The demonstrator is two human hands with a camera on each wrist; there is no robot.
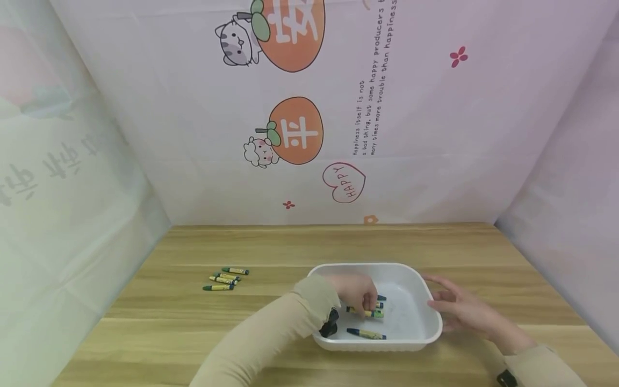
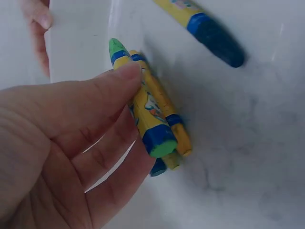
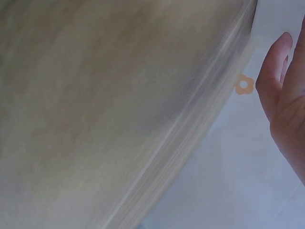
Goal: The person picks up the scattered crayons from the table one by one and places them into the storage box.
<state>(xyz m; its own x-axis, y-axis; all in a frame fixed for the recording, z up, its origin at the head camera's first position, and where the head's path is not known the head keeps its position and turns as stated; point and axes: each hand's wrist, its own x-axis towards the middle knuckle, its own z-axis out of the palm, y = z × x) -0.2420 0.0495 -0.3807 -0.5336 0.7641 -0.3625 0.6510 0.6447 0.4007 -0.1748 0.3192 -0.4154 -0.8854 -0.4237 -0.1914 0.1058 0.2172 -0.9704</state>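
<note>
A white tray [image 1: 406, 344] stands on the table with my left hand [image 1: 355, 290] reaching into it. In the left wrist view my left hand [image 2: 81, 129] pinches a green crayon [image 2: 152, 107] in a yellow and blue wrapper under the thumb. Orange [image 2: 178, 129], olive [image 2: 171, 161] and blue [image 2: 158, 168] crayons lie close against it; I cannot tell whether these are gripped too. A separate dark blue crayon [image 1: 366, 334] rests on the tray floor. My right hand [image 1: 459, 306] touches the tray's right side with fingers spread; the right wrist view shows only part of that hand [image 3: 286, 95].
Several crayons [image 1: 224, 279] lie grouped on the wooden table [image 1: 159, 333], left of the tray. Printed white cloth [image 1: 193, 134] rises behind the table's back edge and along both sides.
</note>
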